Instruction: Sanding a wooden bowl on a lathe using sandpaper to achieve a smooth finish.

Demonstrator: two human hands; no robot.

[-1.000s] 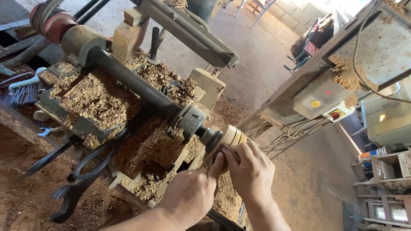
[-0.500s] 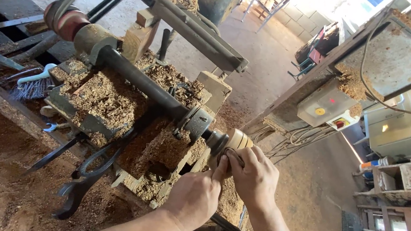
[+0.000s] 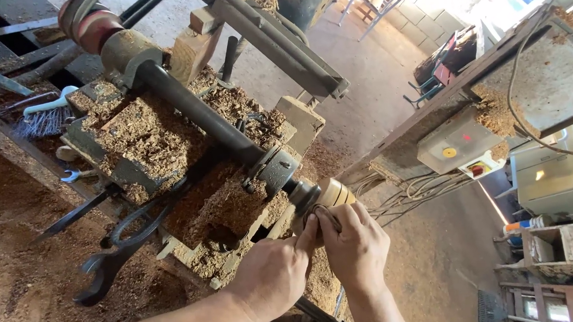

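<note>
Nearest the camera, the left hand [image 3: 273, 274] and right hand [image 3: 358, 246] meet at the near end of a wood lathe. The two thumbs touch side by side, and both grips are pressed together, pinching a small dark strip [image 3: 323, 213] against the pale round wooden workpiece [image 3: 333, 192]. The workpiece sits on the tip of the lathe's spindle, just past the grey chuck [image 3: 280, 171], and overhangs the counter's near edge, with bare concrete floor [image 3: 432, 265] open to its right. To the left of the hands, the lathe bed [image 3: 153, 149] is heaped with wood shavings, and a big black open-ended wrench [image 3: 116, 251] lies along its lower edge on a sawdust-covered counter. A small blue spanner [image 3: 75, 174] lies just beyond it. Farther off, a light-blue-handled brush [image 3: 48, 109] rests beside the bed's far end. Across the floor gap stands a grey switch box [image 3: 461, 147] with a yellow button, loose cables [image 3: 401, 197] trailing under it.
</note>
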